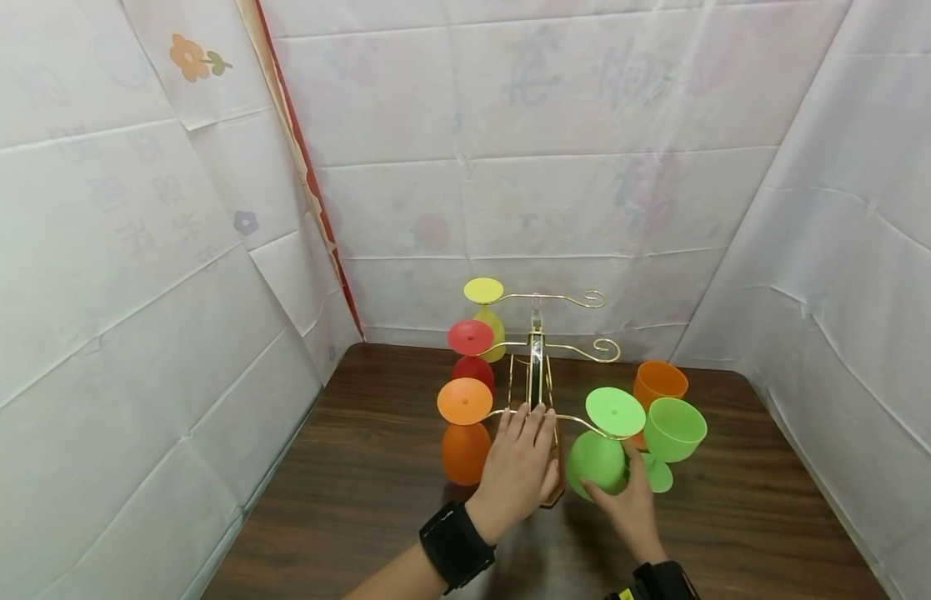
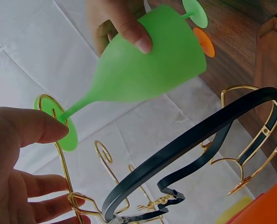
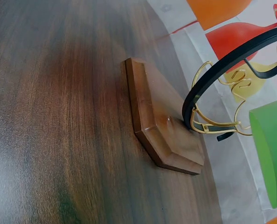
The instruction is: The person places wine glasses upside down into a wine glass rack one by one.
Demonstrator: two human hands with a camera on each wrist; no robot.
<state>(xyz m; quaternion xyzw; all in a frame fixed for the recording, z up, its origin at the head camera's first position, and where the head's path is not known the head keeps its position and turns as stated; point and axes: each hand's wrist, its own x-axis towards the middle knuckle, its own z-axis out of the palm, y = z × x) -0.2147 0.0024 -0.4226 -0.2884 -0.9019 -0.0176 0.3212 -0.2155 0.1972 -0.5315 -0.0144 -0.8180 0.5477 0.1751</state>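
Observation:
My right hand [image 1: 626, 504] grips the bowl of a green plastic goblet [image 1: 596, 461], thumb on one side and fingers on the other. The goblet hangs upside down, its foot [image 2: 69, 135] at the curled end of the rack's lowest right wire arm. My left hand [image 1: 519, 467] lies across the front of the gold wire rack [image 1: 536, 367], fingers stretched out along the lowest arm. In the left wrist view, its fingertips touch the wire and its thumb points toward the goblet's foot. Orange [image 1: 466, 454], red [image 1: 471, 337] and yellow [image 1: 483, 290] goblets hang upside down on the left arms.
Another green goblet [image 1: 675, 429] and an orange one [image 1: 660, 381] stand upright on the dark wooden table [image 1: 360, 467], right of the rack. The rack's wooden base [image 3: 166, 126] rests on the table. White cloth sheets [image 1: 570, 125] enclose the back and sides.

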